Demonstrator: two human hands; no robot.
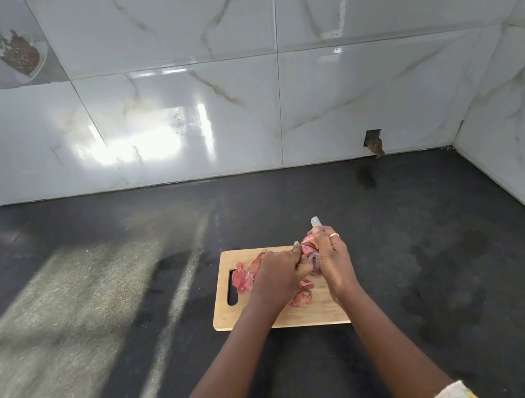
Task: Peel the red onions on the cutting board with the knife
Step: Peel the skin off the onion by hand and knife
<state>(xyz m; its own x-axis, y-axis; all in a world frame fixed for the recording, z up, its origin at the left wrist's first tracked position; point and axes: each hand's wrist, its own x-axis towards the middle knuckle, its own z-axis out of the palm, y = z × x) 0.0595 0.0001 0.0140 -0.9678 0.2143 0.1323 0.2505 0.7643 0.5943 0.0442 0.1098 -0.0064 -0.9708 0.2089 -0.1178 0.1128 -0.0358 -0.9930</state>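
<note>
Left on the cutting board (225,319), by its slot, 1 heap of skins (242,278), plus 2 scraps (301,296) nearer me. My left hand (277,276) grips the red onion (312,258) over the board's far side. The knife (315,222) shows 1 grey tip only, clamped in my right hand (333,256), w/ both hands pressed together. Risk imo: the edge is hidden btwn the hands, so a slip on slick skin could nick a thumb. Count: 1 onion, 1 knife, 1 board on the counter (434,239).

The cutting board (225,319) lies on the table (96,296), under both hands. The onion (312,254) sits between the left hand (279,274) and the right hand (333,258). Peels (243,276) lie on the board left of the left hand. The knife (316,221) juts out behind the right hand, toward the wall (240,115).
</note>
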